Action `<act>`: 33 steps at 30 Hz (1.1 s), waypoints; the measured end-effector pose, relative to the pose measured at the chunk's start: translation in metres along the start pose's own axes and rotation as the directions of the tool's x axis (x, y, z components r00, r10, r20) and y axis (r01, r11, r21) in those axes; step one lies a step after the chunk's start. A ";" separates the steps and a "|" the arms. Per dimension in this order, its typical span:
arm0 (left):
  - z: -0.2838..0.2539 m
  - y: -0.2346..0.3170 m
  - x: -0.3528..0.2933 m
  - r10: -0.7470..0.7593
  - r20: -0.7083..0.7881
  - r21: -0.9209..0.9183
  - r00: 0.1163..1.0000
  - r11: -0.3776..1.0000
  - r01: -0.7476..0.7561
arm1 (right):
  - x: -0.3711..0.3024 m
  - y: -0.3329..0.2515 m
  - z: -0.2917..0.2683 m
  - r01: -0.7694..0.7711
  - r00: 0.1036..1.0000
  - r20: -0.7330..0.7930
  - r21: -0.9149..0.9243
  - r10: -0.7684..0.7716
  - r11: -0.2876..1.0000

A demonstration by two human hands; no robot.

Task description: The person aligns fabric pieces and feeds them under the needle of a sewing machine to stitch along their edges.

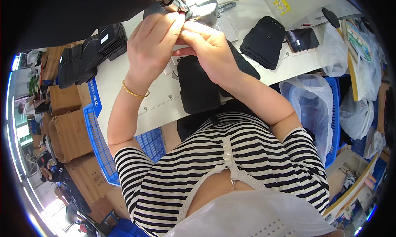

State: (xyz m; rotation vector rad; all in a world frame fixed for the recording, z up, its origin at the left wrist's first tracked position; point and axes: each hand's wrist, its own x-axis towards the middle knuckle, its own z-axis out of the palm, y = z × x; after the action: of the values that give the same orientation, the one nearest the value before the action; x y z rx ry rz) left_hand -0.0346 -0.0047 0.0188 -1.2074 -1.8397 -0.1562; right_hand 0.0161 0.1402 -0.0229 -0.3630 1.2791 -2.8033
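My left hand (pixel 150 47), with a gold bangle on its wrist, is raised close to the metal needle-bar end of a sewing machine (pixel 175 4). Its thumb and fingers are pinched together. My right hand (pixel 211 51) meets it there, fingertips pressed against the left ones. Between and behind the fingertips shows a bit of black fabric (pixel 188 13); my fingers cover most of it. Below my hands, black padded fabric pieces (pixel 200 86) lie at the table's front edge, partly under my right wrist and forearm.
Black fabric pieces are stacked at left (pixel 112 41) and right (pixel 264 41) on the white table (pixel 159 99). A phone (pixel 302 40) lies at the right. Below stand a blue basket (pixel 99 148) and a bag-lined blue crate (pixel 333 125). Cardboard boxes (pixel 72 134) fill the left floor.
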 end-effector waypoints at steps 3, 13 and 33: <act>0.003 0.001 0.002 -0.006 -0.017 0.011 1.000 1.000 0.006 | -0.001 -0.003 0.003 -0.013 1.000 -0.027 -0.037 0.012 0.999; 0.006 0.010 0.005 -0.070 -0.014 0.057 0.997 0.996 0.070 | -0.006 -0.008 0.003 -0.053 0.998 -0.031 -0.120 0.049 0.991; 0.007 0.034 0.017 -0.297 -0.002 0.056 0.955 0.953 0.297 | -0.015 -0.012 -0.005 -0.048 0.999 -0.015 -0.204 0.046 0.978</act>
State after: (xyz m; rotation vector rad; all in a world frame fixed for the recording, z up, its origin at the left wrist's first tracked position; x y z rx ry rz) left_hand -0.0138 0.0279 0.0150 -0.8871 -2.0106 -0.2670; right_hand 0.0299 0.1536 -0.0202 -0.3211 1.5619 -2.6451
